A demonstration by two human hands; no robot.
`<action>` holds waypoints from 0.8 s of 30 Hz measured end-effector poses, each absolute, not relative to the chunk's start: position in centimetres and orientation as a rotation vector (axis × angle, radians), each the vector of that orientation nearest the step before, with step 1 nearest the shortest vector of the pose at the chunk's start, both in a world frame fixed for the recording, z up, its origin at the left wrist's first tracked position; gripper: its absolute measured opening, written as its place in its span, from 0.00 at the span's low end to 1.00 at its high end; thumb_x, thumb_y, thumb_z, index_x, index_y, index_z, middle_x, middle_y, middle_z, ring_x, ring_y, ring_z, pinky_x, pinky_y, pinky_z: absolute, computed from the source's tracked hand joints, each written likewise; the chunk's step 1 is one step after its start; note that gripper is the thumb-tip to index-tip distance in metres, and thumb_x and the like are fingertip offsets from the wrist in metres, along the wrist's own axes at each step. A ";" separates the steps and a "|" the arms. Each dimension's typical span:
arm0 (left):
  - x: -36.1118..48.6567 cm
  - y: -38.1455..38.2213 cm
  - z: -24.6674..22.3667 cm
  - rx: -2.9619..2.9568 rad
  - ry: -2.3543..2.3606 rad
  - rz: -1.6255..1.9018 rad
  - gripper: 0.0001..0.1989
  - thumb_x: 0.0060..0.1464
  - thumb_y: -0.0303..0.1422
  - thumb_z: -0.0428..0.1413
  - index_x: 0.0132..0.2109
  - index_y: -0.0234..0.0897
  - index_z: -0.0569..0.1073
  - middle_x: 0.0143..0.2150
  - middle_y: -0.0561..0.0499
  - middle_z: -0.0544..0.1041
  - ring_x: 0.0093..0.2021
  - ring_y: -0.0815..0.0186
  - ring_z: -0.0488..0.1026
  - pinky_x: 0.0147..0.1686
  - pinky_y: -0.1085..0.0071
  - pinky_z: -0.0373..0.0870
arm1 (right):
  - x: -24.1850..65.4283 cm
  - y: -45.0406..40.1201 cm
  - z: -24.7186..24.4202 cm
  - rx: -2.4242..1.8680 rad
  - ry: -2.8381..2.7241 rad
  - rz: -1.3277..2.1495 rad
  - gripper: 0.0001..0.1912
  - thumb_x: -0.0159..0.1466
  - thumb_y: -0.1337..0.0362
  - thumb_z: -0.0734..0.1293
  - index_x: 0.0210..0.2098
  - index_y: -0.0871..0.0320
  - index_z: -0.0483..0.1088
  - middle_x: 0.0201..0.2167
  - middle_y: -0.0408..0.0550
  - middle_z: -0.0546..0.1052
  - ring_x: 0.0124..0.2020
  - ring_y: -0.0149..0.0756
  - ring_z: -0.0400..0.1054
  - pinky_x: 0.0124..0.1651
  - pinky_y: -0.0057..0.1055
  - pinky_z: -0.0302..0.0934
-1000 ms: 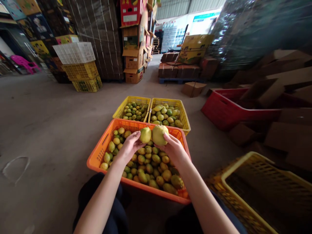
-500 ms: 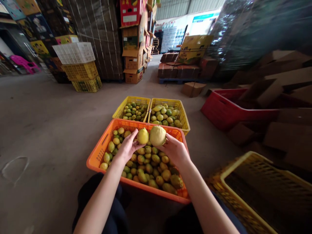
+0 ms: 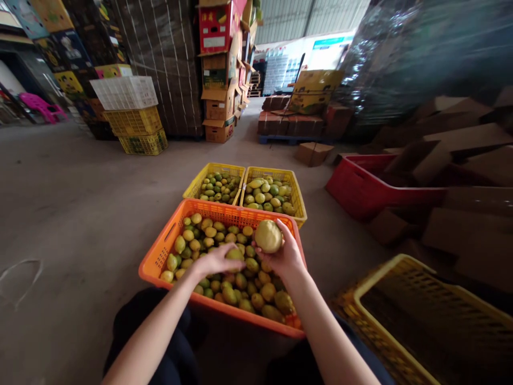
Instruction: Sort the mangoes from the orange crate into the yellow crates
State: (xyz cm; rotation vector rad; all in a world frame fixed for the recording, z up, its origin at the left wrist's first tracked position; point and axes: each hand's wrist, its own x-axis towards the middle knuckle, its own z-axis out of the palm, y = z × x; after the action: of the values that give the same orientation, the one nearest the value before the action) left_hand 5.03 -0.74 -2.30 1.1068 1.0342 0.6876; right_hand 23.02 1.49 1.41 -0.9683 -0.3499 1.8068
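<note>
My right hand [image 3: 285,254] is closed round a large, pale yellow, bumpy lemon [image 3: 269,236] above the right part of an orange crate [image 3: 160,256]. Lower and to the left, my left hand [image 3: 214,262] is curled round a smaller yellow-green lemon [image 3: 234,258], thumb above and fingers beneath. It is just over the pile, and motion blurs its fingertips. Many yellow and green lemons [image 3: 241,281] fill the orange crate under both hands.
Behind the orange crate stand two yellow crates of lemons, a left one [image 3: 195,184] and a right one [image 3: 298,200]. A yellow crate [image 3: 377,272] is at my right, and a red bin [image 3: 352,187] with cardboard lies beyond. Stacked boxes [image 3: 218,107] rise at the back.
My left hand has come down and away from the large lemon, to the pile, with a lemon in its fingers. My right hand still holds the large lemon, now slightly lower and turned.
</note>
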 end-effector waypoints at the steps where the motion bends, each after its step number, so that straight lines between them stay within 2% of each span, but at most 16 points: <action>1: 5.2 -1.5 -3.3 1.188 1.016 0.513 0.05 0.40 0.26 0.64 0.27 0.36 0.74 0.22 0.53 0.72 0.19 0.68 0.72 0.14 0.81 0.65 | 23.6 1.5 1.4 -0.981 -0.328 1.798 0.16 0.53 0.48 0.66 0.31 0.54 0.68 0.24 0.46 0.75 0.24 0.36 0.69 0.21 0.30 0.62; 3: 5.5 -2.6 -4.7 1.250 0.942 0.160 0.06 0.41 0.23 0.62 0.22 0.33 0.72 0.18 0.53 0.70 0.16 0.65 0.72 0.10 0.80 0.61 | 24.5 1.6 1.5 -1.007 -0.294 1.789 0.16 0.53 0.48 0.65 0.32 0.54 0.67 0.24 0.45 0.75 0.24 0.36 0.70 0.21 0.29 0.62; 5: 5.4 -2.6 -5.0 1.195 0.877 0.020 0.05 0.43 0.22 0.60 0.23 0.31 0.73 0.18 0.51 0.71 0.18 0.61 0.74 0.12 0.79 0.61 | 25.3 1.4 1.5 -1.021 -0.285 1.795 0.17 0.53 0.47 0.65 0.32 0.54 0.67 0.24 0.45 0.75 0.24 0.36 0.70 0.22 0.29 0.62; 7: 4.2 -1.0 -3.9 1.087 0.864 0.245 0.02 0.47 0.24 0.58 0.28 0.30 0.74 0.22 0.49 0.74 0.23 0.62 0.76 0.17 0.79 0.67 | 25.8 1.1 1.5 -1.013 -0.310 1.793 0.17 0.53 0.47 0.65 0.33 0.54 0.67 0.24 0.46 0.75 0.25 0.37 0.70 0.22 0.30 0.63; 8: 3.3 0.2 -3.0 1.012 0.883 0.515 0.05 0.51 0.27 0.56 0.30 0.30 0.75 0.24 0.49 0.75 0.26 0.64 0.77 0.22 0.79 0.69 | 25.9 0.9 1.5 -1.010 -0.322 1.786 0.17 0.54 0.47 0.65 0.33 0.53 0.67 0.24 0.46 0.76 0.25 0.37 0.70 0.22 0.30 0.62; 10: 1.1 2.7 -1.1 0.777 0.886 1.053 0.06 0.55 0.28 0.52 0.36 0.32 0.74 0.30 0.49 0.77 0.34 0.65 0.77 0.36 0.73 0.74 | 26.2 0.5 1.5 -1.015 -0.318 1.776 0.16 0.55 0.47 0.64 0.32 0.53 0.67 0.23 0.46 0.76 0.24 0.38 0.70 0.22 0.31 0.61; 12: -1.0 4.6 0.2 0.544 0.982 1.405 0.06 0.56 0.28 0.51 0.38 0.33 0.72 0.31 0.47 0.77 0.35 0.67 0.77 0.40 0.72 0.74 | 26.4 0.2 1.5 -1.020 -0.289 1.771 0.15 0.55 0.48 0.64 0.32 0.53 0.67 0.22 0.45 0.75 0.22 0.38 0.70 0.21 0.31 0.60; 14: -2.0 5.2 0.5 0.418 1.040 1.435 0.07 0.57 0.26 0.48 0.39 0.31 0.70 0.32 0.45 0.77 0.34 0.66 0.77 0.38 0.71 0.75 | 26.6 -0.1 1.4 -1.025 -0.275 1.762 0.15 0.55 0.48 0.64 0.32 0.53 0.67 0.21 0.46 0.75 0.21 0.38 0.69 0.21 0.31 0.59; 16: -2.0 4.7 0.0 0.369 1.039 1.321 0.07 0.56 0.24 0.47 0.38 0.30 0.70 0.32 0.43 0.77 0.33 0.65 0.77 0.36 0.70 0.75 | 26.7 -0.4 1.1 -1.055 -0.286 1.759 0.16 0.54 0.48 0.65 0.31 0.54 0.68 0.21 0.46 0.75 0.21 0.38 0.69 0.21 0.31 0.59; 19: -0.8 3.5 -1.2 0.344 1.015 1.248 0.08 0.55 0.23 0.48 0.38 0.31 0.71 0.33 0.44 0.78 0.33 0.65 0.77 0.37 0.69 0.75 | 26.4 -0.9 0.1 -1.158 -0.335 1.783 0.16 0.54 0.48 0.65 0.32 0.55 0.66 0.20 0.45 0.74 0.20 0.37 0.70 0.21 0.31 0.61; 24: -0.1 2.6 -2.5 0.365 1.013 1.189 0.07 0.54 0.23 0.48 0.36 0.31 0.71 0.34 0.43 0.78 0.34 0.64 0.77 0.37 0.68 0.74 | 23.7 -3.1 -4.1 -1.268 -0.435 1.918 0.16 0.53 0.53 0.69 0.34 0.55 0.66 0.20 0.43 0.74 0.19 0.35 0.70 0.19 0.30 0.65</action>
State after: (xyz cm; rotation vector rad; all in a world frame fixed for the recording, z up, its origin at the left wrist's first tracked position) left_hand -0.13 2.58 -2.50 0.3649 1.0131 1.1893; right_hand 23.69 -3.08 -4.12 -1.2683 -0.4353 1.9176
